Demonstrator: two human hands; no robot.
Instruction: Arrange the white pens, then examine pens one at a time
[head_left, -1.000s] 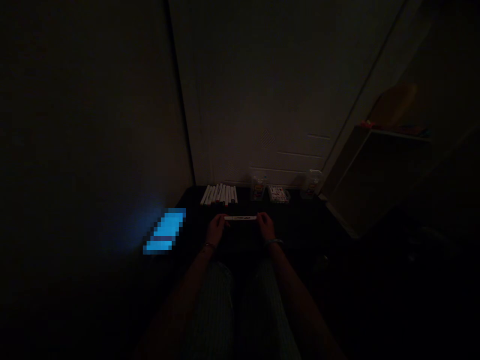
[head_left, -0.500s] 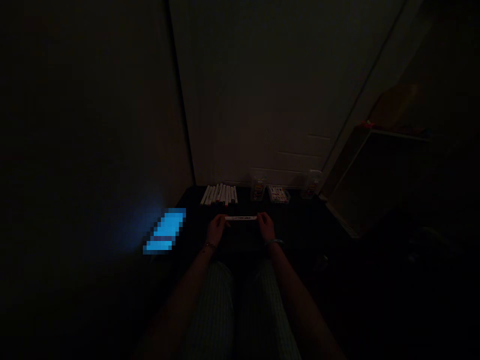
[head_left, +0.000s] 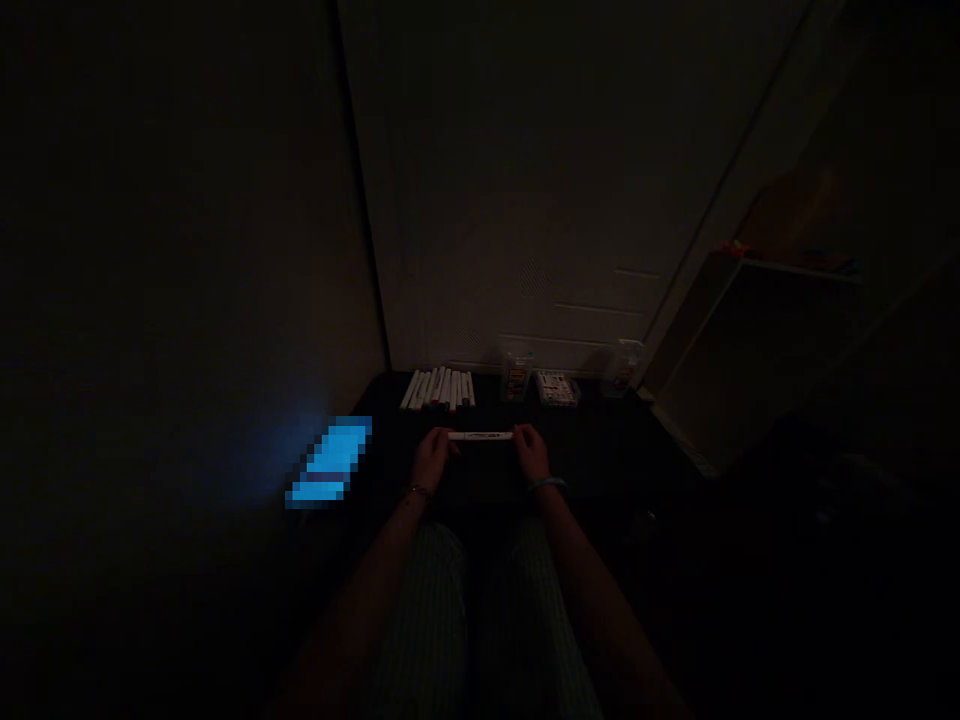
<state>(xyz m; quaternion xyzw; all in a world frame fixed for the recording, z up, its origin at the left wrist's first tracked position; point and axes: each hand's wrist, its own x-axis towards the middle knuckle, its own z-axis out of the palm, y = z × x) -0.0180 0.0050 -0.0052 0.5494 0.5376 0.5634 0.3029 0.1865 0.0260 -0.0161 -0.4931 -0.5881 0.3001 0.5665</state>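
Observation:
A white marker [head_left: 482, 436] with dark print along its barrel lies level between my two hands, above the dark tabletop [head_left: 600, 450]. My left hand [head_left: 433, 457] is closed on its left end, thumb and fingers pinched together. On the other end, the fingers of my right hand [head_left: 532, 452] are closed too. Behind the left hand, several white markers [head_left: 439, 390] lie side by side in a row. Dim light hides the finer details of the fingers.
Against the wall stand a clear plastic case [head_left: 517, 378] and a second clear case [head_left: 622, 368]. Between them sits a box of markers [head_left: 557, 388]. A glowing, pixelated screen [head_left: 330, 462] is at the left edge. A shelf unit [head_left: 720, 330] rises on the right.
Both hands and the marker have shifted very slightly to the left. The other things on the table stay where they were.

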